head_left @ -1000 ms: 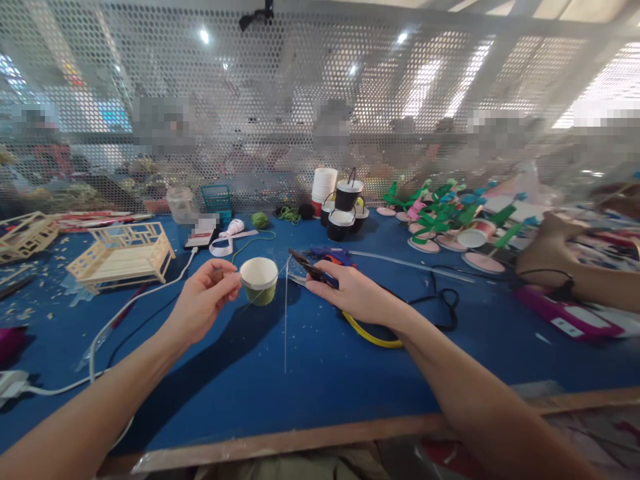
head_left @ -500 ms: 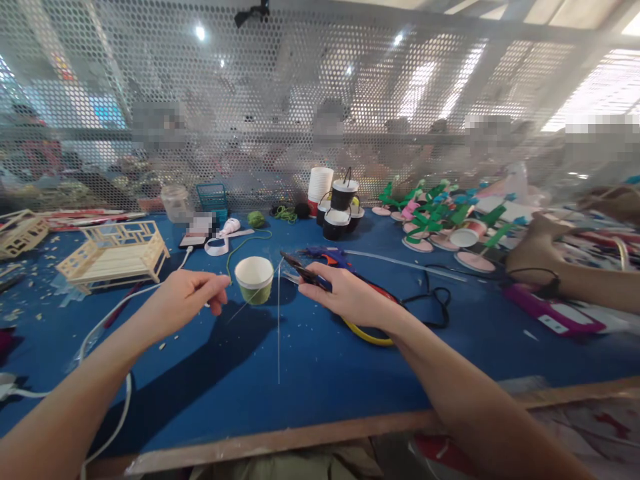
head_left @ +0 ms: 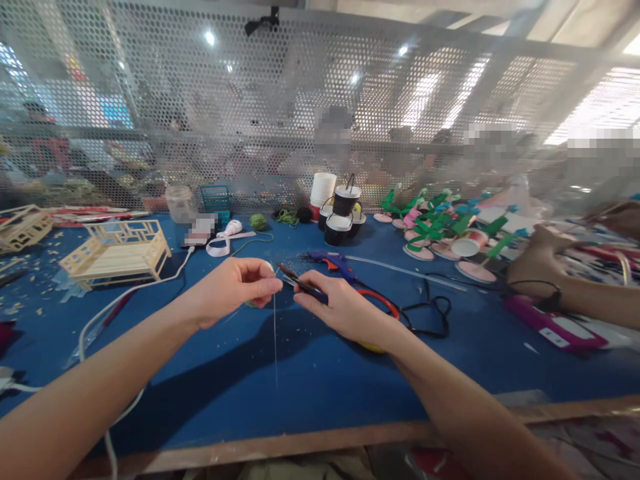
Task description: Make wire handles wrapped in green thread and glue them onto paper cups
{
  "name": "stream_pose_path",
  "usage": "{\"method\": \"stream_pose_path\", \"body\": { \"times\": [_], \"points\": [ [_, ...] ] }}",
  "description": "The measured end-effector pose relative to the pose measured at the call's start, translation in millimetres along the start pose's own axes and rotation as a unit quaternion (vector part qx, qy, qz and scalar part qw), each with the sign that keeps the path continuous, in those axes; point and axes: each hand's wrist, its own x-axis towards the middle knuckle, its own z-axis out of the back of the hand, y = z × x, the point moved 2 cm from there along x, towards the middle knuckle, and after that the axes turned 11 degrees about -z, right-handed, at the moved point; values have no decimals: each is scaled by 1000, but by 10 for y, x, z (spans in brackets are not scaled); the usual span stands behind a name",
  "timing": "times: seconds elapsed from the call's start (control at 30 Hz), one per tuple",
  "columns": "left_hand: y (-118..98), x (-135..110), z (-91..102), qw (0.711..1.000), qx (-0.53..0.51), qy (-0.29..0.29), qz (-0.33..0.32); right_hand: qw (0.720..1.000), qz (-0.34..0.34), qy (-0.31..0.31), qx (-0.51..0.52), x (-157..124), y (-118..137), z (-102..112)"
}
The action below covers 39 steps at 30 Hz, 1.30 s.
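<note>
My left hand (head_left: 234,288) is pinched shut on a thin stiff wire (head_left: 275,340) that hangs straight down towards the blue table (head_left: 320,373). My right hand (head_left: 345,308) grips dark pliers (head_left: 299,285), whose tips meet the wire right at my left fingertips. Behind my left hand a small green paper cup (head_left: 255,303) is almost wholly hidden. A blue glue gun (head_left: 330,260) lies just beyond my right hand.
Black and white cups (head_left: 340,213) stand at the back near the mesh screen (head_left: 300,120). Wooden miniature furniture (head_left: 117,250) sits to the left, with a white cable (head_left: 125,297) beside it. Green paper flowers (head_left: 440,217) lie to the right, where another person's hand (head_left: 537,267) works.
My left hand has moved right, in front of the cup, and pinched the wire at the plier tips. The right hand with the pliers has shifted only slightly.
</note>
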Motion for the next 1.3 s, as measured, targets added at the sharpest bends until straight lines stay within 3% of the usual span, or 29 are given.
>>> {"method": "stream_pose_path", "body": {
  "times": [0.07,0.13,0.23,0.3,0.37,0.47,0.6,0.7,0.83,0.93,1.0,1.07,1.13,1.23,1.3],
  "points": [
    [15,-2,-12,999,51,-10,-7,1000,-5,-6,-8,4,-4,-11],
    [6,-13,-29,985,165,-32,-26,1000,-13,-11,-16,11,-3,-34],
    [-71,-35,-52,915,384,-92,-83,999,-35,-15,-21,17,3,-67],
    [-125,-44,-43,886,442,-102,-94,999,-46,-13,-16,12,9,-69],
    [-148,-42,-3,924,373,-46,-70,999,-39,-4,-4,-2,19,-49],
    [-140,-40,77,987,136,78,-30,999,-11,23,27,-33,40,-5],
    [-25,-20,130,989,-91,120,-8,998,5,47,37,-61,60,23],
    [97,9,88,975,-174,141,5,998,16,52,32,-66,61,22],
    [123,44,44,985,-129,115,-11,999,13,45,23,-50,34,15],
    [32,43,36,995,95,13,-31,1000,-14,2,10,-16,0,-6],
    [-58,22,23,956,281,-66,-57,999,-33,-28,1,5,-15,-29],
    [-120,0,0,915,382,-108,-76,998,-44,-37,-2,14,-18,-46],
    [-124,-6,-10,920,369,-105,-73,999,-47,-20,3,10,-9,-48],
    [-52,15,13,971,228,-65,-41,999,-33,25,5,-6,11,-32],
    [3,34,36,989,137,-44,-25,999,-24,40,-4,-13,18,-20]
  ]
}}
